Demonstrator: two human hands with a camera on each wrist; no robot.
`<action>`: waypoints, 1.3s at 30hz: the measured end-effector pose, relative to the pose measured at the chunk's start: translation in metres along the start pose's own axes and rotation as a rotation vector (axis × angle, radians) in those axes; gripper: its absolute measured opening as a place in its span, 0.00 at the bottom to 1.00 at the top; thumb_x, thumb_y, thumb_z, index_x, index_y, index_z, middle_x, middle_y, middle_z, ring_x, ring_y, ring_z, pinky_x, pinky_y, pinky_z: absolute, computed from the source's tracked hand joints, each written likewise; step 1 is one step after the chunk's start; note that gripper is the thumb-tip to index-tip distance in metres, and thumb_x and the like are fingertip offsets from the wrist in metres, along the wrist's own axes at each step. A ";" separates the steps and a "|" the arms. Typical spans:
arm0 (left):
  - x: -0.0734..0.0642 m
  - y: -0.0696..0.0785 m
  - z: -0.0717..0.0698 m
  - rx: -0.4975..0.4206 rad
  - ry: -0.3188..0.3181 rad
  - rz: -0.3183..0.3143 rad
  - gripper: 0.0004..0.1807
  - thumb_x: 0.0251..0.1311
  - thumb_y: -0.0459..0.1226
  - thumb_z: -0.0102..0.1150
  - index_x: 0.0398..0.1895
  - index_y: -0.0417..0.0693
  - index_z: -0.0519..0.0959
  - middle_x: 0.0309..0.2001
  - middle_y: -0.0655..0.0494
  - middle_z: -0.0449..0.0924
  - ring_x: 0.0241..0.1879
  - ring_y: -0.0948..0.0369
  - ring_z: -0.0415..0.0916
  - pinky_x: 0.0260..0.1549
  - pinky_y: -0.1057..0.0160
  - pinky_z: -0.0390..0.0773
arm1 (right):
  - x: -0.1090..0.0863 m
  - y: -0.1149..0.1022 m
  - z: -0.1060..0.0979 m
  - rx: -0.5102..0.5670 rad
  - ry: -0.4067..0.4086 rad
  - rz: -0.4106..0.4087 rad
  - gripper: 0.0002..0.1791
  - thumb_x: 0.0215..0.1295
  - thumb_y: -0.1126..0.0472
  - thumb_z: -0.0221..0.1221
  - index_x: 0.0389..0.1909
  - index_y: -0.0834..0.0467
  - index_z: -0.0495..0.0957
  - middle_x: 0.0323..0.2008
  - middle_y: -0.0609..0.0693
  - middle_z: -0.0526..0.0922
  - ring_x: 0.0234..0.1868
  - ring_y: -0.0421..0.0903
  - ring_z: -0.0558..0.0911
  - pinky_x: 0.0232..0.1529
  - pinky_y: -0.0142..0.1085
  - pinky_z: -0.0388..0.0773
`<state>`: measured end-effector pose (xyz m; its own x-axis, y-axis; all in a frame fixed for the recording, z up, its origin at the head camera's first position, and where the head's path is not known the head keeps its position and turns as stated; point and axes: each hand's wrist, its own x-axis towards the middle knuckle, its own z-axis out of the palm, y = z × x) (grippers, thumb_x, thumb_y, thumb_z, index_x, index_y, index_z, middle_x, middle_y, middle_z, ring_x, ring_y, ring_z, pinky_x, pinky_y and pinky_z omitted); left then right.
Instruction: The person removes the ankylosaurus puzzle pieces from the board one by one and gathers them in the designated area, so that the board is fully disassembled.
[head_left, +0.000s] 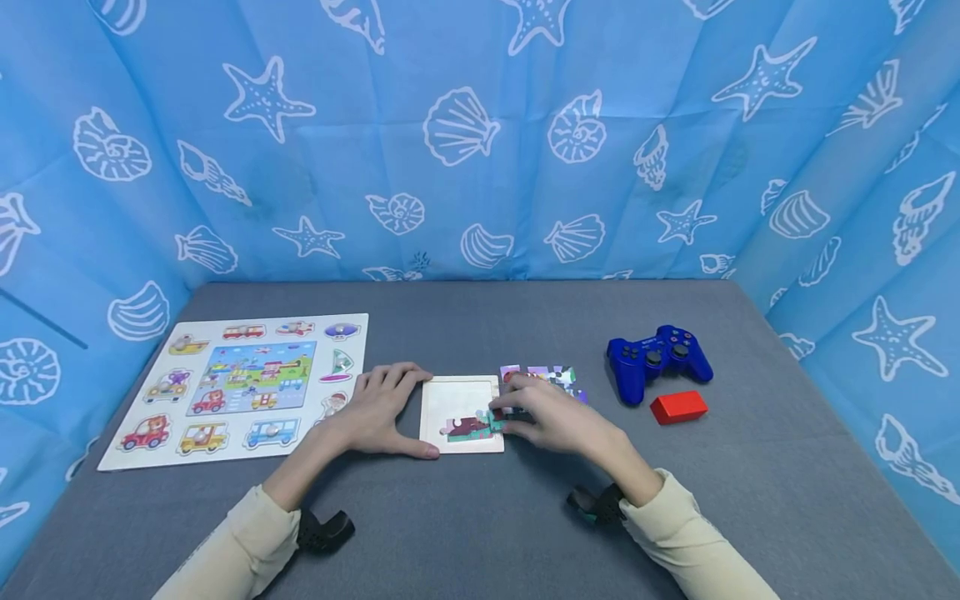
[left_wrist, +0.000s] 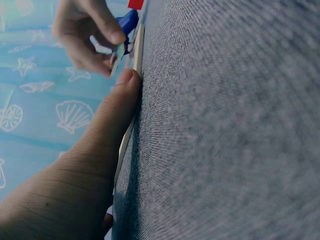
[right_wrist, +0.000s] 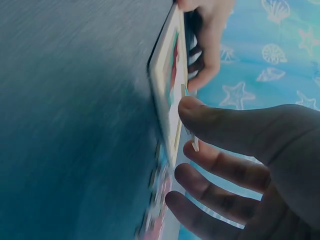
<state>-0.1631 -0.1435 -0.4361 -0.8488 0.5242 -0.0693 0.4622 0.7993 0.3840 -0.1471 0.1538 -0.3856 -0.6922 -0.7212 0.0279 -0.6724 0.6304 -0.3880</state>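
A small pale wooden puzzle tray (head_left: 459, 381) lies in front of me, with several joined jigsaw pieces (head_left: 468, 427) in maroon and teal along its lower part. My left hand (head_left: 384, 410) spreads along the tray's left side, fingertips at the top corner and thumb at the bottom corner. Over the tray's right edge, my right hand (head_left: 558, 414) pinches a thin jigsaw piece (right_wrist: 195, 144) between thumb and index finger. That piece stands tilted, seen nearly edge-on in both wrist views. Loose puzzle pieces (head_left: 558, 377) lie right of the tray, partly hidden beneath the right hand.
To the left lies a large white vehicle puzzle board (head_left: 258, 333) with knobbed pieces. A blue game controller (head_left: 660, 358) and a red block (head_left: 678, 407) sit at the right. Behind the grey table (head_left: 450, 533) hangs a blue shell-patterned curtain (head_left: 487, 192).
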 end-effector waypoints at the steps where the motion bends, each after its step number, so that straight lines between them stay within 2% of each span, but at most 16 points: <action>1: 0.000 0.000 0.000 0.000 0.002 0.000 0.60 0.42 0.74 0.68 0.76 0.57 0.62 0.75 0.47 0.59 0.71 0.43 0.58 0.64 0.36 0.58 | -0.003 0.002 -0.001 -0.002 -0.006 0.013 0.15 0.64 0.62 0.69 0.52 0.60 0.86 0.43 0.51 0.84 0.40 0.44 0.79 0.43 0.36 0.77; 6: 0.000 0.000 0.000 -0.001 0.002 -0.002 0.60 0.41 0.74 0.68 0.76 0.57 0.62 0.75 0.47 0.59 0.71 0.43 0.58 0.64 0.36 0.57 | -0.017 0.007 -0.003 -0.020 -0.030 0.085 0.16 0.64 0.61 0.70 0.52 0.57 0.86 0.46 0.49 0.85 0.44 0.43 0.80 0.48 0.41 0.80; 8: 0.000 0.000 0.000 -0.003 0.003 -0.002 0.60 0.41 0.74 0.69 0.76 0.57 0.62 0.75 0.47 0.59 0.71 0.43 0.57 0.64 0.36 0.57 | -0.021 0.007 -0.004 -0.034 -0.033 0.092 0.16 0.63 0.61 0.70 0.52 0.56 0.87 0.45 0.49 0.84 0.44 0.42 0.80 0.47 0.40 0.80; 13: 0.000 0.000 0.000 0.000 0.006 -0.001 0.60 0.41 0.74 0.68 0.76 0.57 0.62 0.75 0.47 0.60 0.71 0.43 0.58 0.64 0.36 0.57 | -0.025 0.009 -0.004 -0.051 -0.033 0.074 0.17 0.61 0.61 0.71 0.52 0.56 0.87 0.42 0.48 0.84 0.41 0.42 0.79 0.43 0.38 0.78; 26: 0.001 -0.002 0.001 0.005 0.008 0.000 0.60 0.41 0.75 0.68 0.76 0.57 0.62 0.75 0.48 0.59 0.71 0.43 0.57 0.64 0.36 0.57 | -0.025 0.008 0.001 -0.048 -0.048 0.093 0.19 0.62 0.59 0.71 0.54 0.55 0.86 0.42 0.48 0.84 0.41 0.42 0.79 0.43 0.39 0.78; 33: 0.000 -0.001 0.001 -0.003 0.002 0.001 0.60 0.42 0.74 0.68 0.76 0.57 0.62 0.75 0.48 0.59 0.71 0.43 0.57 0.65 0.36 0.57 | -0.016 -0.001 -0.002 -0.031 -0.040 0.058 0.17 0.63 0.59 0.71 0.52 0.55 0.87 0.46 0.49 0.86 0.45 0.43 0.81 0.49 0.43 0.80; 39: 0.000 -0.001 0.000 -0.004 0.003 0.004 0.60 0.42 0.74 0.68 0.76 0.57 0.62 0.75 0.48 0.60 0.71 0.43 0.57 0.65 0.36 0.57 | 0.000 -0.013 -0.001 -0.026 -0.045 0.025 0.17 0.64 0.58 0.70 0.53 0.56 0.86 0.46 0.51 0.85 0.40 0.43 0.78 0.45 0.38 0.78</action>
<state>-0.1636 -0.1438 -0.4368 -0.8479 0.5261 -0.0650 0.4642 0.7961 0.3882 -0.1382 0.1459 -0.3790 -0.6969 -0.7168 -0.0234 -0.6620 0.6555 -0.3635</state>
